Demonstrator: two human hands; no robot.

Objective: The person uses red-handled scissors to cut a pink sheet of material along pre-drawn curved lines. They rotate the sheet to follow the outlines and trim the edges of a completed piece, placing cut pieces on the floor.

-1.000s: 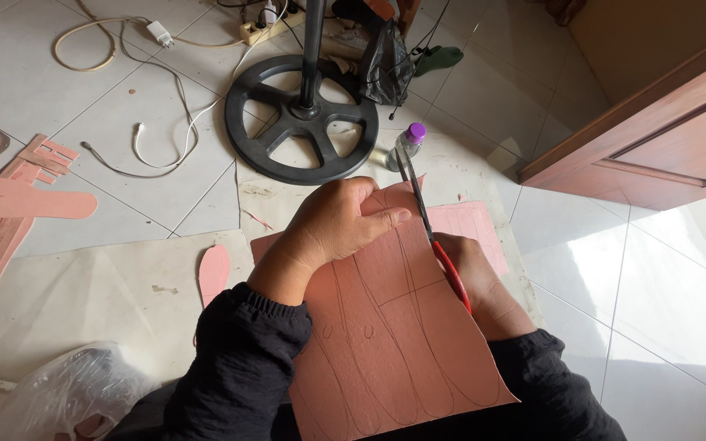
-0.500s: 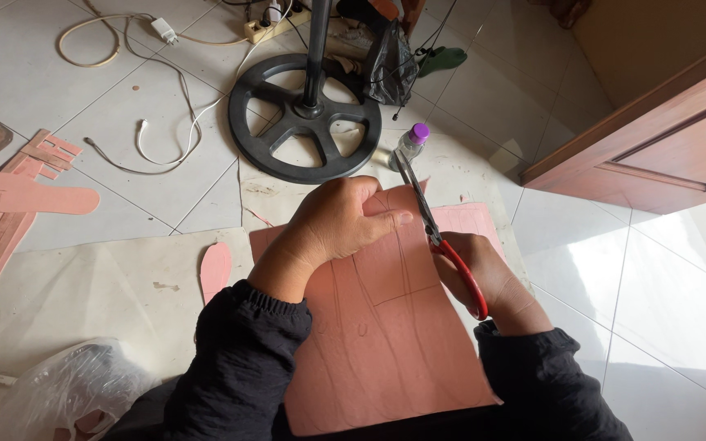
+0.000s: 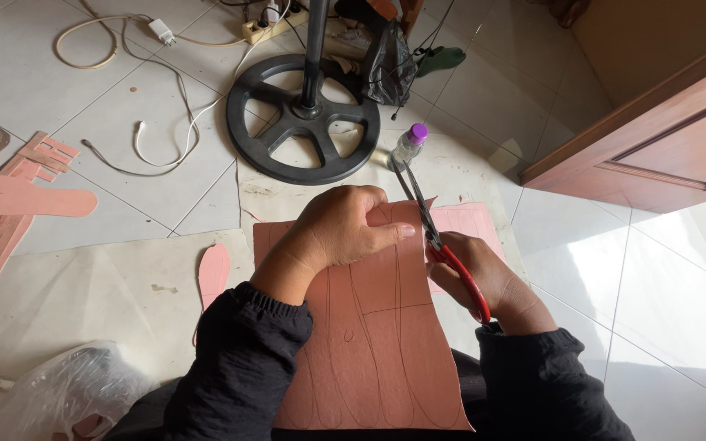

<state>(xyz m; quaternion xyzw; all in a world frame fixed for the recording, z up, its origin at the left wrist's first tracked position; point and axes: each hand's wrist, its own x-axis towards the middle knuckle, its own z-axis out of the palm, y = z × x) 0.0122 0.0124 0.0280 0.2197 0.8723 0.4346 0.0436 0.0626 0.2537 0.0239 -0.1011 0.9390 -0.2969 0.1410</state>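
Note:
My left hand grips the far edge of a pink sheet marked with pencilled curved outlines, which lies over my lap. To its right, my right hand holds red-handled scissors, blades apart and pointing away from me along the sheet's right edge. Both of my sleeves are black.
A black round fan base with its pole stands ahead on the tiled floor. A small bottle with a purple cap, white cables, a power strip, cut pink sole shapes, a plastic bag, a wooden door.
The scissors' blades have opened and my right hand has shifted slightly along the sheet's right edge. My left hand has kept its hold.

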